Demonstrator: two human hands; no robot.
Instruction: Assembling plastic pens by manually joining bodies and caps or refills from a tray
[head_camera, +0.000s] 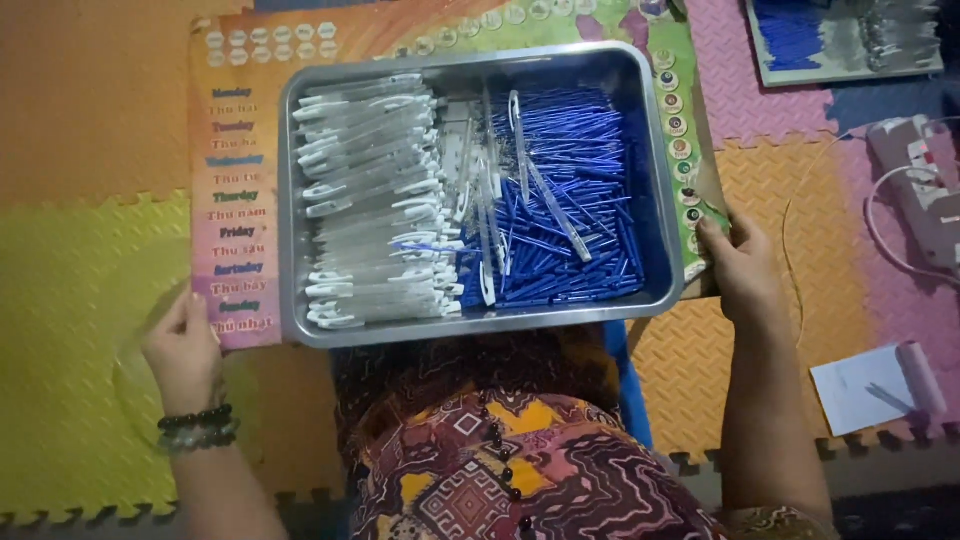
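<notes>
Steel tray (655, 180) of blue refills (575, 190) and clear pen barrels (365, 200) sits on a colourful board (235, 150) gripped at its edges by left hand (185, 350) and right hand (742, 265).

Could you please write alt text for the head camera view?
A person's left hand and right hand grip the edges of a colourful board carrying a metal tray, filled with clear pen barrels and blue refills, above foam floor mats.
</notes>
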